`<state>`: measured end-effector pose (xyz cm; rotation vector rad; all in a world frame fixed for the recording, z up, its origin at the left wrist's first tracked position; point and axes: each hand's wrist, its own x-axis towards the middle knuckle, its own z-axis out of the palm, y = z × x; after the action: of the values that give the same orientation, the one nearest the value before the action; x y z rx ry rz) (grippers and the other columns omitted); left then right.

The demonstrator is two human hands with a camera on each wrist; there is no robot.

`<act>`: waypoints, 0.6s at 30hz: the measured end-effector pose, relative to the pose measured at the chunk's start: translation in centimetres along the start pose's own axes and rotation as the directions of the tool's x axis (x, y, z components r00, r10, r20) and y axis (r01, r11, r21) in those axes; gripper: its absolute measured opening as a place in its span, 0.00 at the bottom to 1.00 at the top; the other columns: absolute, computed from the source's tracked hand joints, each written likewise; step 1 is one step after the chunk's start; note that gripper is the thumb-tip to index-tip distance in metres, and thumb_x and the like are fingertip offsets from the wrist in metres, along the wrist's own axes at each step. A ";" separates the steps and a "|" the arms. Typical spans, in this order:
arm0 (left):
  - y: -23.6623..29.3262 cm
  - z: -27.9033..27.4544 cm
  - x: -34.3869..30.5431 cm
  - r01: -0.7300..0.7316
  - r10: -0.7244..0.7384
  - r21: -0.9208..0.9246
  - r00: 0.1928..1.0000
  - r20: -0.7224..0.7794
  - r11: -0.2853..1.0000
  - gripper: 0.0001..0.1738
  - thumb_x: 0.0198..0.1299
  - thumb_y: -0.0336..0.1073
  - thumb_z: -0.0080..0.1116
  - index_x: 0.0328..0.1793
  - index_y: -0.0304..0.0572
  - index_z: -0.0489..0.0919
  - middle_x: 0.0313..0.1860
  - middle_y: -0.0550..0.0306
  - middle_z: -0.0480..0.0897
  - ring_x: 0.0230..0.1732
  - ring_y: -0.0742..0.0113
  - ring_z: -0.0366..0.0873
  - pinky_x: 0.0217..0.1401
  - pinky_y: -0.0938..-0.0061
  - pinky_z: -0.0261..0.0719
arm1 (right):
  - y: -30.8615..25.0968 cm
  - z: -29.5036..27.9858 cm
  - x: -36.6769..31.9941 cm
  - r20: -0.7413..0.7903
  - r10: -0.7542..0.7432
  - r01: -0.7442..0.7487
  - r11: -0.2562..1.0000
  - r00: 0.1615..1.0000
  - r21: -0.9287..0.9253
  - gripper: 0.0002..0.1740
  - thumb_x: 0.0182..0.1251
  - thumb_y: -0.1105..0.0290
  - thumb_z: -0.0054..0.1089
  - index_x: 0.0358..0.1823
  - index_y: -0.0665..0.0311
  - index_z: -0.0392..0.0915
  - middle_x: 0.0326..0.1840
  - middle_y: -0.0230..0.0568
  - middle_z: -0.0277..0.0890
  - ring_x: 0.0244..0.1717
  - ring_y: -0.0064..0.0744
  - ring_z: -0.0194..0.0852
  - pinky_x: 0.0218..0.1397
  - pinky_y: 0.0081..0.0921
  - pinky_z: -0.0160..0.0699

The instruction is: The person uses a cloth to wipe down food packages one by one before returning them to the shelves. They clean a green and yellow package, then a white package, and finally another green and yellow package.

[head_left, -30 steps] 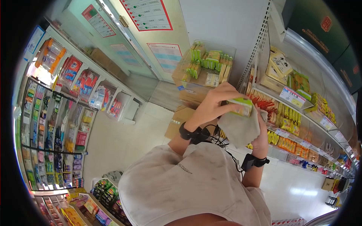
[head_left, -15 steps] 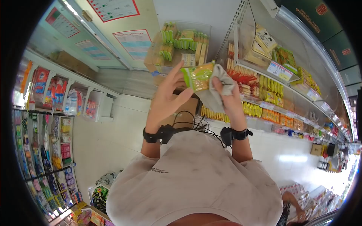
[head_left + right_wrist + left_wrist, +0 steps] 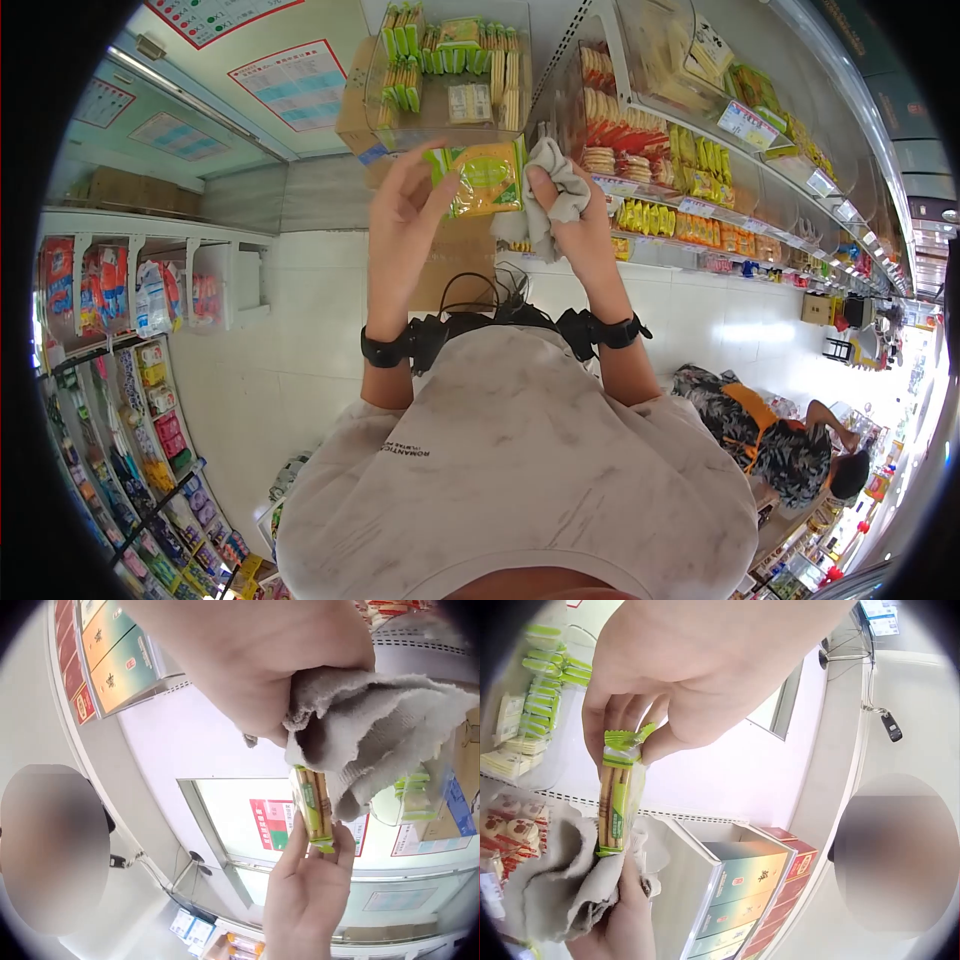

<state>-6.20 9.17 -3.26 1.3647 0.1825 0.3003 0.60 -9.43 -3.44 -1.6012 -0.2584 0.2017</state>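
A flat packet of biscuits (image 3: 487, 180) in a green and yellow wrapper is held up in front of the chest. My left hand (image 3: 405, 215) pinches its left end between thumb and fingers. In the left wrist view the packet (image 3: 615, 799) shows edge-on, with layered biscuits behind the wrapper. A crumpled grey cloth (image 3: 556, 190) is gripped in my right hand (image 3: 590, 235), the thumb lying over it. The cloth meets the packet's right end. In the right wrist view the cloth (image 3: 375, 727) hides most of the right fingers.
A clear bin (image 3: 430, 100) of similar green packets stands on cardboard ahead. Snack shelves (image 3: 690, 190) with price tags run along the right. Hanging goods (image 3: 105, 290) line the left side. Another person (image 3: 770, 435) is at the lower right, near more displays.
The left hand, spread beside the packet half a second ago, now pinches its left end. The packet has turned its broad face up. The head view has shifted, bringing the other person further into view.
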 end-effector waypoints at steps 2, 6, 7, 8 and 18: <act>0.1 0.9 -0.2 -0.011 0.010 -0.018 1.000 -0.013 1.000 0.21 0.69 0.27 0.60 0.67 0.35 0.74 0.40 0.67 0.72 0.41 0.81 0.69 0.44 0.84 0.67 | 0.2 -0.4 -0.3 0.009 0.059 -0.060 0.996 0.998 0.069 0.16 0.71 0.62 0.67 0.48 0.68 0.79 0.38 0.29 0.81 0.40 0.14 0.73 0.45 0.17 0.74; -0.2 2.5 -0.7 0.012 -0.015 0.043 0.997 0.070 0.999 0.23 0.69 0.28 0.60 0.69 0.34 0.73 0.55 0.57 0.82 0.54 0.77 0.77 0.57 0.79 0.74 | 0.2 -3.0 -1.0 -0.005 0.104 -0.102 0.979 0.995 0.177 0.17 0.69 0.63 0.68 0.49 0.69 0.79 0.39 0.31 0.82 0.40 0.14 0.75 0.46 0.17 0.75; -0.1 3.5 -1.1 0.005 -0.008 0.059 0.999 0.049 0.998 0.22 0.69 0.28 0.60 0.68 0.35 0.74 0.51 0.59 0.82 0.51 0.78 0.76 0.54 0.81 0.73 | -0.1 -3.8 -1.2 -0.007 0.097 -0.093 0.976 0.995 0.194 0.17 0.69 0.64 0.69 0.49 0.70 0.79 0.39 0.32 0.82 0.40 0.15 0.75 0.45 0.18 0.75; 0.2 4.5 -1.6 -0.004 0.002 0.077 1.000 0.029 0.997 0.21 0.69 0.27 0.60 0.67 0.35 0.75 0.48 0.62 0.81 0.49 0.79 0.76 0.51 0.82 0.73 | 0.0 -4.6 -1.5 -0.027 0.041 -0.038 0.994 0.999 0.105 0.17 0.68 0.65 0.68 0.49 0.70 0.79 0.39 0.32 0.82 0.40 0.15 0.75 0.45 0.18 0.76; 0.4 9.7 -4.2 0.010 -0.037 0.295 0.996 0.087 0.955 0.22 0.68 0.26 0.61 0.68 0.37 0.75 0.51 0.56 0.84 0.49 0.77 0.79 0.51 0.81 0.77 | 4.0 -10.5 -1.9 -0.035 -0.014 0.023 0.964 0.999 0.266 0.14 0.70 0.64 0.66 0.46 0.69 0.77 0.38 0.34 0.80 0.40 0.16 0.72 0.44 0.20 0.74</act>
<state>-7.36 -1.13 -1.11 1.6678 0.1717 0.1946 1.95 -20.19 -7.04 -1.3337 -0.2112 0.1869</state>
